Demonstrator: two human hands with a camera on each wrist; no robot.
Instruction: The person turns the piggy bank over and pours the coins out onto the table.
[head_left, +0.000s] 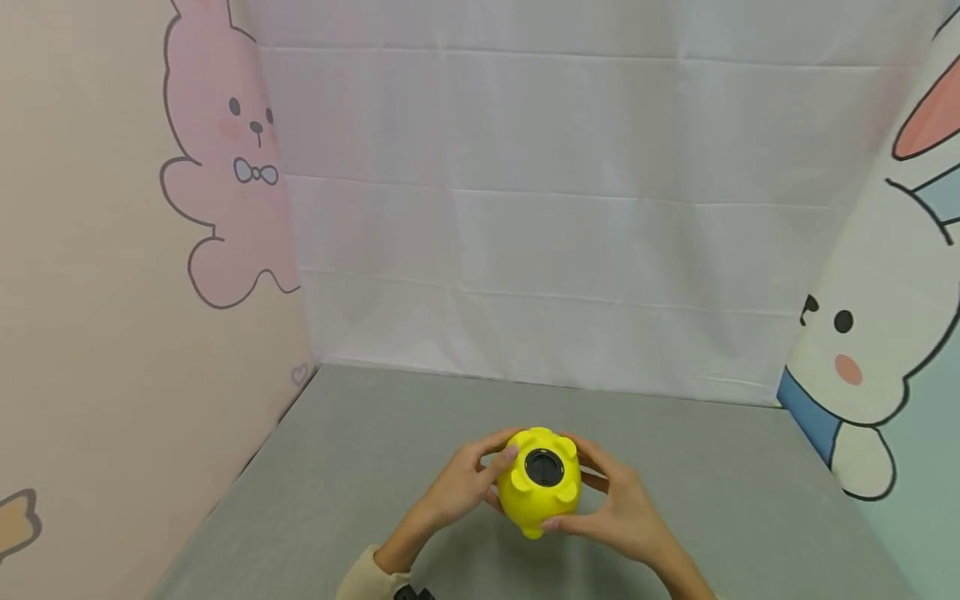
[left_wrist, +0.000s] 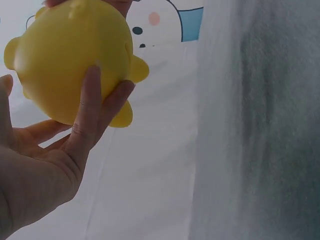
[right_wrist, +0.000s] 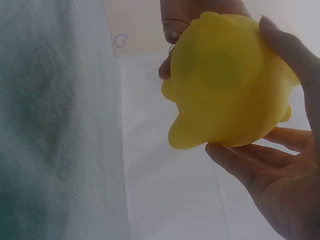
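Left hand fingers [left_wrist: 87, 107] curl round the side of a yellow piggy bank [head_left: 539, 481], fingertips pressed on its rounded body, thumb at the far left edge of the left wrist frame. Left hand [head_left: 459, 483] grasps the bank from the left, in the lower centre of the head frame. Right hand fingers [right_wrist: 240, 160] cup the bank from below and one finger runs down its right side in the right wrist frame; right hand [head_left: 618, 512] grips it from the right, thumb lying along the lower front. Both hands hold the bank together, lifted above the grey tabletop [head_left: 360, 467], not touching it as far as the wrist views show.

Bank sits lower centre of the head frame, turned so its round black plug [head_left: 543, 467] faces up toward the camera, with stubby yellow legs around it. In the right wrist view the bank [right_wrist: 227, 82] fills the upper right; in the left wrist view it [left_wrist: 70, 55] fills the upper left.

A beige sleeve cuff [head_left: 367, 579] shows at the bottom edge, left forearm. Behind: white creased cloth backdrop [head_left: 562, 208] centre, pink bunny panel [head_left: 225, 167] upper left, white bunny panel [head_left: 870, 333] at right edge.
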